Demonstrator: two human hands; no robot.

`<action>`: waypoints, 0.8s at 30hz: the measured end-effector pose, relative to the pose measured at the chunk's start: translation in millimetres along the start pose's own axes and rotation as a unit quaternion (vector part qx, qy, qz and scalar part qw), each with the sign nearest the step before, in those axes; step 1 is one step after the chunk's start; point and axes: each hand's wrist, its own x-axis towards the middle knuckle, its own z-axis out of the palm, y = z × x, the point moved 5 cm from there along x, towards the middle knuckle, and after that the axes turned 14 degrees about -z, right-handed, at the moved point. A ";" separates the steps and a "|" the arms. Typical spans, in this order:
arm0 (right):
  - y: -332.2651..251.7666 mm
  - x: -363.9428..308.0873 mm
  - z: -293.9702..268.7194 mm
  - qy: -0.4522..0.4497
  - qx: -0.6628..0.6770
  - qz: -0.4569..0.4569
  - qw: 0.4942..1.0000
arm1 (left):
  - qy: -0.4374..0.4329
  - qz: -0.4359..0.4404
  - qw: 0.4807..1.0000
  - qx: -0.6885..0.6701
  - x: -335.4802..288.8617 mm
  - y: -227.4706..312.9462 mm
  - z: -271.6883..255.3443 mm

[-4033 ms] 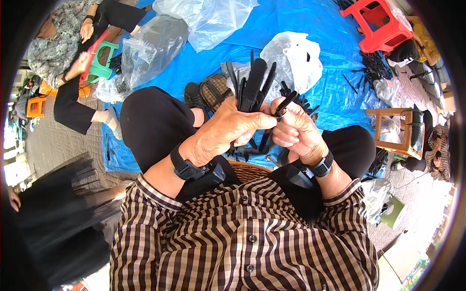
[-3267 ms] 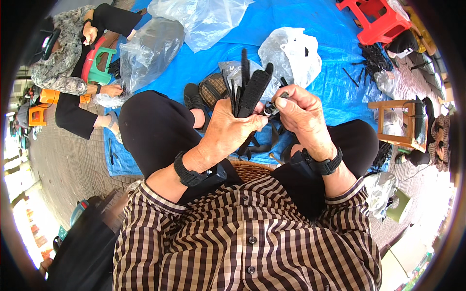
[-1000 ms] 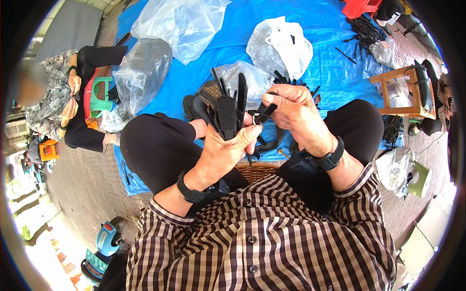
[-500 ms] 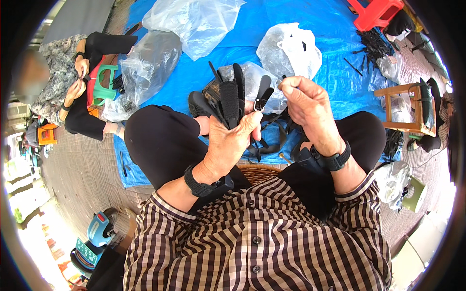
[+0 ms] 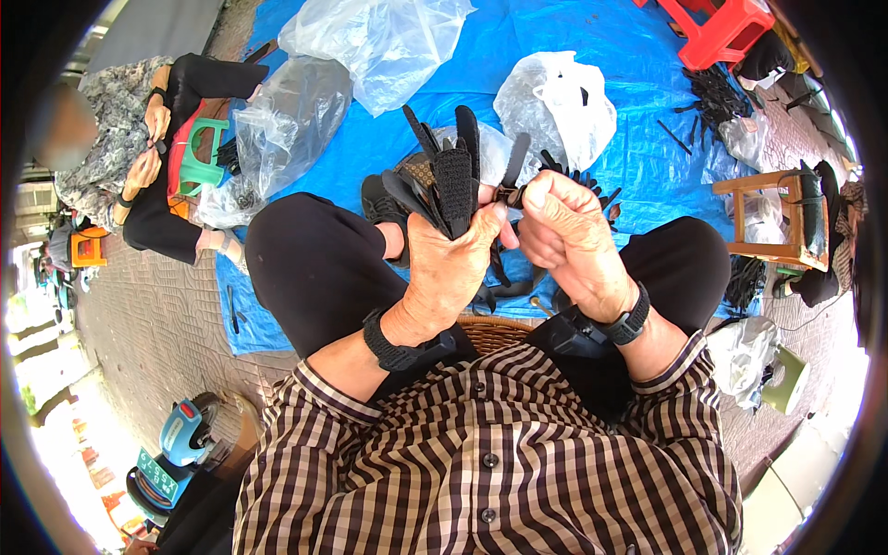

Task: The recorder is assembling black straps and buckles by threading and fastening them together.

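**Q:** What is shown nearest the camera, and how are the hands occupied?

**A:** Above a brown checked shirt (image 5: pixel 481 481), the left hand (image 5: pixel 449 268) is seen closed round a bundle of black straps (image 5: pixel 449 176), fanned upward and held upright over the lap. The right hand (image 5: pixel 564 236) is curled, its fingertips pinched on a single black strap (image 5: pixel 514 165) whose lower end is brought against the bundle. A black wristband is worn on each wrist.

**Q:** How is the step in hand best carried out?

**A:** It is judged that one strap is being added to the bundle. The lower ends should be kept level, the new strap laid flat against its neighbours, and the left grip loosened only enough for it to be admitted; otherwise the fan may be spilled.

**Q:** What lies beyond the hands?

**A:** A woven basket rim (image 5: pixel 490 331) is seen between the knees, with loose black straps (image 5: pixel 578 180) just past the hands on a blue tarpaulin (image 5: pixel 647 139). Farther off, clear plastic bags (image 5: pixel 388 42) and a white bag (image 5: pixel 555 102) are laid, a wooden stool (image 5: pixel 772 217) stands to the right, a red stool (image 5: pixel 717 32) at the far edge, and another seated person (image 5: pixel 139 157) is at work to the left.
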 end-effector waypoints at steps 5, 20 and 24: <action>5.7 -0.3 4.8 0.024 -0.020 -0.011 0.999 | 0.022 0.014 0.999 -0.024 0.7 2.7 1.7; 12.6 -2.2 5.6 0.064 -0.023 0.059 0.996 | 0.021 -0.028 0.998 -0.047 4.9 1.7 2.3; 12.2 -2.2 2.8 0.053 -0.011 0.082 0.995 | 0.022 -0.026 0.999 -0.029 5.8 2.0 2.2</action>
